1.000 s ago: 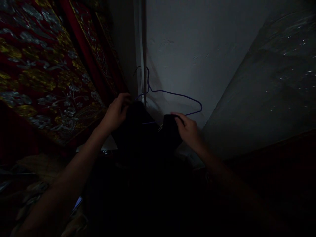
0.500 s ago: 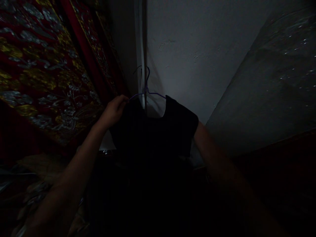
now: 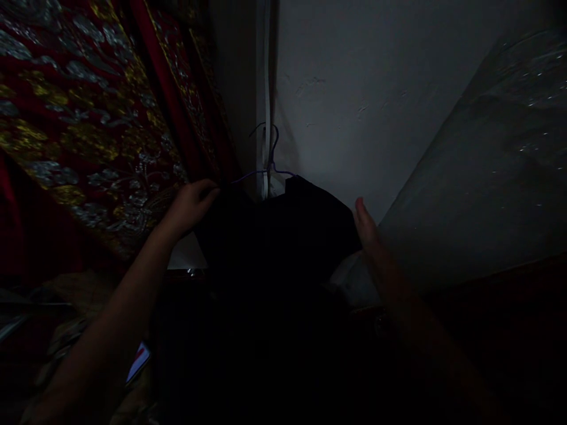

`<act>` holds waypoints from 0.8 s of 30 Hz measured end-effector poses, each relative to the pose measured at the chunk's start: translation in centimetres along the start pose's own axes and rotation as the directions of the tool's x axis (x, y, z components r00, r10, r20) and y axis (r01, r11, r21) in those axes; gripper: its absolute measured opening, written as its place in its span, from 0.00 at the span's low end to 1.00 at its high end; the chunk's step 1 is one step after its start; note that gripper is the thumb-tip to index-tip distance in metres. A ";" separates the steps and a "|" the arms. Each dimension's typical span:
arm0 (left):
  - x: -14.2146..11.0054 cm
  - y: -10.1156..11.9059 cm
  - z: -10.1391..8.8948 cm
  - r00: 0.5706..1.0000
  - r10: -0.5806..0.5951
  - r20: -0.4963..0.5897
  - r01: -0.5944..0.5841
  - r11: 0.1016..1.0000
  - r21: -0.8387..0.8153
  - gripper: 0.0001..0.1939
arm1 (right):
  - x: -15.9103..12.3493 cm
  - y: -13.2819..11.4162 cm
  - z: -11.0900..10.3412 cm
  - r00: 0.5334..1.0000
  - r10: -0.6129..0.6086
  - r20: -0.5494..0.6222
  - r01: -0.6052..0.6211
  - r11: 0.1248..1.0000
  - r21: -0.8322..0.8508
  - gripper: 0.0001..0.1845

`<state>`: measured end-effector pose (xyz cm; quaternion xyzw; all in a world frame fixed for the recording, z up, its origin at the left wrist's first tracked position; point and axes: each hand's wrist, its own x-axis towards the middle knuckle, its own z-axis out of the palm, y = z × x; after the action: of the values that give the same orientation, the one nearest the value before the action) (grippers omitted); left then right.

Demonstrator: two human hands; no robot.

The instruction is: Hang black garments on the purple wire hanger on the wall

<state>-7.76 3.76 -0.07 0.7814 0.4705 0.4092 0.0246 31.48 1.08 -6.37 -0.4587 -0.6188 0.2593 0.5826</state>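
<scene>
A black short-sleeved top [image 3: 283,236] hangs on a thin purple wire hanger [image 3: 275,141], hooked at a narrow upright strip by the wall. My left hand [image 3: 190,203] is closed at the top's left shoulder, its thumb and fingers pinching the dark cloth. At the right sleeve edge is my right hand [image 3: 370,230], with one digit pointing up beside the cloth. Its other fingers are mostly hidden in the dark, and the sleeve corner is drawn out to them. The lower part of the top is lost in shadow.
A red cloth [image 3: 88,130] with silver and gold floral decoration hangs at the left. The pale wall [image 3: 336,88] is behind, with a clear plastic sheet [image 3: 478,165] on the right. A lit phone [image 3: 139,361] lies among clutter at lower left.
My right hand has come into view at the right sleeve, which now stretches outward. My left hand has moved slightly left and down along the shoulder. The neckline opening looks smaller.
</scene>
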 end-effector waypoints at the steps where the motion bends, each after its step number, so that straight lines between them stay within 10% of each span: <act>1: 0.1 0.1 0.2 1.000 0.004 -0.023 -0.003 1.000 0.016 0.14 | 0.1 -0.4 -0.1 0.999 0.042 0.022 -0.042 0.999 0.024 0.36; 7: 1.0 4.2 0.6 0.946 0.152 -0.287 -0.142 0.988 0.054 0.13 | -0.5 -4.5 -1.1 0.989 0.031 -0.146 -0.016 0.995 0.096 0.28; 10: 0.6 7.1 -0.1 0.960 0.121 -0.253 -0.160 0.978 -0.136 0.15 | -3.1 -6.2 -0.8 0.966 -0.026 -0.258 0.035 0.999 0.031 0.26; 16: -1.5 12.0 0.0 0.968 -0.092 0.233 0.239 0.621 -0.747 0.15 | -11.1 -8.1 3.9 0.972 -0.199 -0.128 0.183 0.975 -0.125 0.24; 18: -2.6 12.7 -0.1 0.925 -0.158 0.345 0.377 0.486 -0.788 0.13 | -12.7 -8.6 5.2 0.944 -0.287 0.161 0.300 0.952 -0.058 0.23; 21: -4.6 12.3 -1.3 0.850 -0.211 0.482 0.525 0.413 -0.744 0.12 | -13.0 -8.8 5.8 0.770 -0.393 0.502 0.385 0.914 0.126 0.27; 24: -7.2 10.9 -3.9 0.667 -0.140 0.732 0.675 0.529 -0.514 0.14 | -11.1 -7.8 5.7 0.837 -0.331 0.435 0.346 0.937 0.045 0.20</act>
<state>-4.13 -9.16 2.69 0.6389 0.4004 0.2701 0.5988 22.85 -10.78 -6.11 -0.2826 -0.8091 0.2373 0.4574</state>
